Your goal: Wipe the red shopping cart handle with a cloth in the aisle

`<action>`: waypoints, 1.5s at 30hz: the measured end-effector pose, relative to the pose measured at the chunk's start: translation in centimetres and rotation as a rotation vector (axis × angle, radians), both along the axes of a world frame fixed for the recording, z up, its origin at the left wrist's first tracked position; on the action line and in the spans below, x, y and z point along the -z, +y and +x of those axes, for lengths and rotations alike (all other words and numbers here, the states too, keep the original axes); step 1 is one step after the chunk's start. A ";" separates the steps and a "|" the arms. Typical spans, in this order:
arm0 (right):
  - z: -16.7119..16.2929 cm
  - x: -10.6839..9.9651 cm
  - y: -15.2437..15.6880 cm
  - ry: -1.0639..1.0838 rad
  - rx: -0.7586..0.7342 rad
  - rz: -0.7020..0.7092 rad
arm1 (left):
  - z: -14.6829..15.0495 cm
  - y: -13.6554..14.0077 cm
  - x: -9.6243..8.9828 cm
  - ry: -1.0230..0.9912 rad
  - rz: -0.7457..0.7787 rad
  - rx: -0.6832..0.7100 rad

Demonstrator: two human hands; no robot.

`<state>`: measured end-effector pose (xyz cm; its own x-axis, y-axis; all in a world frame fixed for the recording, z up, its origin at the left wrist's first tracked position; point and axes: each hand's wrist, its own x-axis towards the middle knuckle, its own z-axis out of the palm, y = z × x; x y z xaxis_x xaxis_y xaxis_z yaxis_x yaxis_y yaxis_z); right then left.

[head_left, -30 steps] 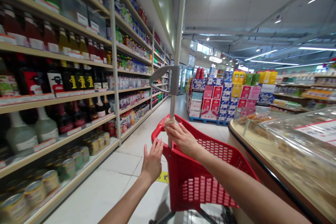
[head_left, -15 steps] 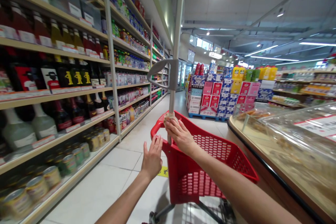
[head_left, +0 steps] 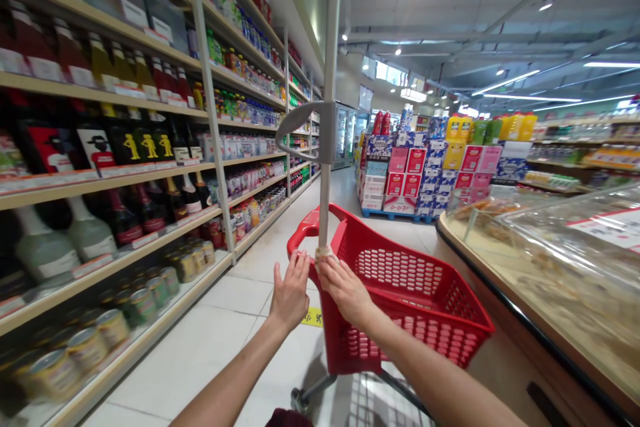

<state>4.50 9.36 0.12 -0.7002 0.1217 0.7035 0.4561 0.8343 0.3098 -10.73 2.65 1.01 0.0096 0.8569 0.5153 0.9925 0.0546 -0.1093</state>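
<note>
A red plastic shopping cart (head_left: 400, 253) stands before me, and a grey metal pole (head_left: 330, 47) rises from its rear corner. Partway up the pole sits a grey loop-shaped piece (head_left: 305, 133). My right hand (head_left: 345, 287) presses a small pale cloth (head_left: 323, 253) against the pole's lower end, level with the cart's rim, fingers closed over it. Most of the cloth is hidden under the fingers. My left hand (head_left: 290, 290) rests its fingertips on the cart's red handle (head_left: 303, 232), thumb apart and fingers stretched out, gripping nothing.
Shelves (head_left: 110, 180) of bottles and cans line the left side. A glass-topped display counter (head_left: 555, 267) stands close on the right of the cart. Stacked cartons (head_left: 405, 173) sit on a blue pallet ahead. A yellow floor sticker (head_left: 313, 317) lies beside the cart.
My right hand has slid down the pole with the cloth, from above the rim to about rim height. My left hand stays on the handle. The view has shifted slightly.
</note>
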 end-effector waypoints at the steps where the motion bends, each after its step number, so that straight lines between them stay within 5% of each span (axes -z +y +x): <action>1: 0.3 2.8 -0.8 -0.013 -0.001 -0.035 | 0.0 0.0 0.0 0.003 0.004 0.003; 3: 1.1 7.6 -2.3 -0.032 0.013 -0.120 | 0.0 -0.1 0.1 0.009 0.012 0.002; 5: 1.6 10.0 -3.3 -0.018 0.004 -0.167 | 0.0 -0.1 0.1 0.012 0.016 0.004; 11: 1.0 5.8 -2.6 0.155 0.003 -0.167 | 0.2 0.0 0.1 0.017 0.033 0.003; 18: 2.9 10.6 -3.8 0.030 0.060 -0.247 | 0.1 0.0 0.0 0.034 0.023 0.012; 24: 4.2 7.8 -3.0 0.207 0.066 -0.197 | 0.3 0.3 0.3 0.021 0.066 -0.004; 30: 5.7 11.2 -2.9 0.119 0.099 -0.218 | 0.3 0.2 0.1 0.038 0.061 0.007; 36: 6.9 8.1 -2.2 0.224 0.116 -0.192 | 0.4 0.5 0.1 0.025 0.057 -0.012; 42: 8.7 10.9 -2.3 0.114 0.101 -0.181 | 0.1 0.5 0.1 0.040 0.058 0.010; 45: 9.4 10.4 -2.2 0.162 0.151 -0.187 | 0.2 0.5 0.2 0.040 0.067 0.013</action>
